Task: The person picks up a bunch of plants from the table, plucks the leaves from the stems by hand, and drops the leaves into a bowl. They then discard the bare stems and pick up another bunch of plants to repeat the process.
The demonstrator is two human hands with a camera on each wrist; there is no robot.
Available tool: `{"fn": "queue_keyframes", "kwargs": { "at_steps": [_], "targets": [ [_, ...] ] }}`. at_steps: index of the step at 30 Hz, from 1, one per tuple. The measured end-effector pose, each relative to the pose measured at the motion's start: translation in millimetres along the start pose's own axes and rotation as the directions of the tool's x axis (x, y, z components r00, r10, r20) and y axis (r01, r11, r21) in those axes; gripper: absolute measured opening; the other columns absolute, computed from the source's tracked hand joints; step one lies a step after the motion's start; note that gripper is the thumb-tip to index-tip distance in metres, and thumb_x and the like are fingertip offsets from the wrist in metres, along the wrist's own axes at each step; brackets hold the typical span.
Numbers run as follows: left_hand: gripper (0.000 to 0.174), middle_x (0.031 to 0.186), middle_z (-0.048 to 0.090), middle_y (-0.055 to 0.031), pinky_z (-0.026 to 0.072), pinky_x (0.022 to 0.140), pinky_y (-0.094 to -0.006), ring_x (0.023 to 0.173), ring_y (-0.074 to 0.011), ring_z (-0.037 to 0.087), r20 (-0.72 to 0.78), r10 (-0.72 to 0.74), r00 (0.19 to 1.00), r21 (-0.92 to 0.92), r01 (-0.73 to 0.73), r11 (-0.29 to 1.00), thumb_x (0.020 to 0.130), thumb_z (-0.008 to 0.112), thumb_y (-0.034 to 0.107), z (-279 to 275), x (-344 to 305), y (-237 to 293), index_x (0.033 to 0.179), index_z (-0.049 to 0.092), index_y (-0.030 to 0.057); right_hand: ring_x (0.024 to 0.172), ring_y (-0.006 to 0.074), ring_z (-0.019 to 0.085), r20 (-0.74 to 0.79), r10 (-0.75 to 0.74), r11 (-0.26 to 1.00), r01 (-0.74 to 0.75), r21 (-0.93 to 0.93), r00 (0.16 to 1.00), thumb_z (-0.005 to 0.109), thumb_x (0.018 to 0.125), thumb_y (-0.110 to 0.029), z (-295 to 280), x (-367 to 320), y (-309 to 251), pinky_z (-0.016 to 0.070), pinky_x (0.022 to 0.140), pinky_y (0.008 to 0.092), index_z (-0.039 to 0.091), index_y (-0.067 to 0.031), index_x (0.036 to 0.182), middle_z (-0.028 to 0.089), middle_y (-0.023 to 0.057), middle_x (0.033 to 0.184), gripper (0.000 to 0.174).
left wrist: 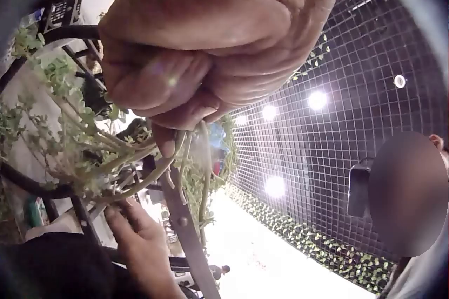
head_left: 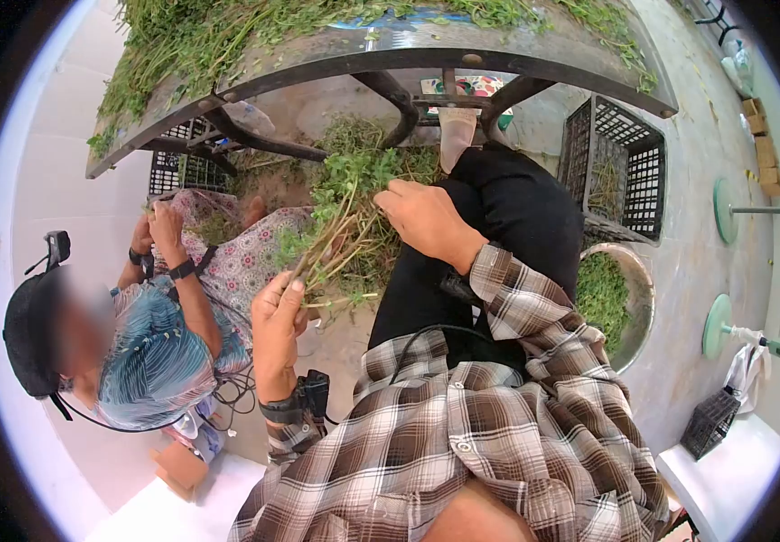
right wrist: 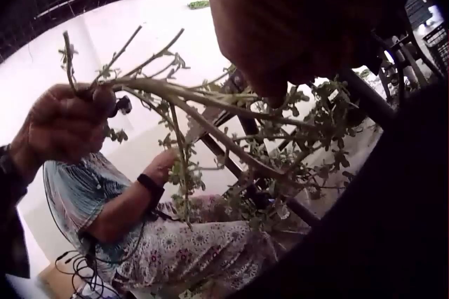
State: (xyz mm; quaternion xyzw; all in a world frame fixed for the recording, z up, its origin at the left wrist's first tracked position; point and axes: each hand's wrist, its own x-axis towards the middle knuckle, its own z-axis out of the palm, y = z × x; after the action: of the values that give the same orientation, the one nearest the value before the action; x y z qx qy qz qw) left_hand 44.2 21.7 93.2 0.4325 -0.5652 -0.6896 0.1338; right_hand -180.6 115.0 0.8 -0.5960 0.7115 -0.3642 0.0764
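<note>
My left hand (head_left: pixel 277 316) pinches the bare lower ends of a bunch of leafy green stems (head_left: pixel 340 235) between thumb and fingers. The stems fan out up and to the right over the floor; in the right wrist view the branching stalks (right wrist: pixel 189 96) show small rounded leaves. My right hand (head_left: pixel 430 221), above my right thigh, has its fingers curled and pinches at the upper part of the bunch. That hand (right wrist: pixel 302 25) is dark in the right wrist view, and its fingertips are partly hidden. In the left wrist view, cut stem ends stick out below my left hand (left wrist: pixel 210 46).
A table (head_left: pixel 516 68) heaped with greens stands ahead. Below the bunch lies a pile of plants (head_left: pixel 358 135) on the floor. To my right are a black crate (head_left: pixel 647 181) and a round tub (head_left: pixel 643 316) of greens. Another person (head_left: pixel 155 352) sits close on my left.
</note>
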Motion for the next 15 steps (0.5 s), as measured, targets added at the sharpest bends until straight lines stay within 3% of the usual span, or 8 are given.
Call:
{"fn": "queue_keyframes", "kwargs": {
  "at_steps": [4, 11, 13, 15],
  "targets": [
    [0.023, 0.055, 0.032, 0.0091, 0.0187, 0.039, -0.0176, 0.042, -0.0001, 0.026, -0.034, -0.002, 0.999, 0.010, 0.002, 1.000, 0.088, 0.055, 0.021, 1.2, -0.1, 1.3, 0.101, 0.055, 0.0010, 0.076, 0.0297, 0.054, -0.025, -0.029, 0.998, 0.028, -0.052, 0.999, 0.053, 0.073, -0.007, 2.0, 0.9, 4.2, 0.0457, 0.063, 0.0384, 0.050, -0.0039, 0.076, 0.050, 0.0108, 0.078, 0.005],
    [0.024, 0.058, 0.033, 0.0083, 0.0196, 0.039, -0.0174, 0.044, -0.0008, 0.028, -0.048, 0.004, 0.999, 0.028, -0.002, 1.000, 0.088, 0.055, 0.021, 2.1, -1.5, 5.7, 0.100, 0.055, 0.0004, 0.076, 0.0321, 0.054, 0.009, 0.035, 0.999, -0.035, -0.030, 0.999, 0.052, 0.074, -0.008, 4.7, -2.8, 8.2, 0.0449, 0.065, 0.0404, 0.050, -0.0014, 0.077, 0.050, 0.0135, 0.078, 0.007],
    [0.025, 0.060, 0.035, 0.0076, 0.0212, 0.038, -0.0169, 0.044, -0.0012, 0.029, -0.033, -0.012, 0.999, 0.048, 0.014, 0.999, 0.088, 0.056, 0.020, 3.6, -1.2, 3.3, 0.102, 0.054, -0.0003, 0.076, 0.0360, 0.053, -0.057, 0.219, 0.969, -0.211, 0.127, 0.974, 0.051, 0.075, -0.010, 3.1, 1.1, 12.7, 0.0435, 0.067, 0.0444, 0.050, 0.0007, 0.075, 0.050, 0.0161, 0.078, 0.010],
    [0.025, 0.061, 0.036, 0.0073, 0.0221, 0.038, -0.0169, 0.044, -0.0013, 0.030, -0.021, 0.021, 1.000, 0.053, -0.020, 0.998, 0.087, 0.056, 0.020, 9.9, -0.6, -0.1, 0.102, 0.054, -0.0004, 0.076, 0.0379, 0.052, -0.118, 0.293, 0.950, -0.276, 0.146, 0.949, 0.049, 0.076, -0.011, 9.1, 3.3, 25.1, 0.0424, 0.067, 0.0459, 0.050, 0.0013, 0.075, 0.050, 0.0176, 0.079, 0.012]
  ]
}}
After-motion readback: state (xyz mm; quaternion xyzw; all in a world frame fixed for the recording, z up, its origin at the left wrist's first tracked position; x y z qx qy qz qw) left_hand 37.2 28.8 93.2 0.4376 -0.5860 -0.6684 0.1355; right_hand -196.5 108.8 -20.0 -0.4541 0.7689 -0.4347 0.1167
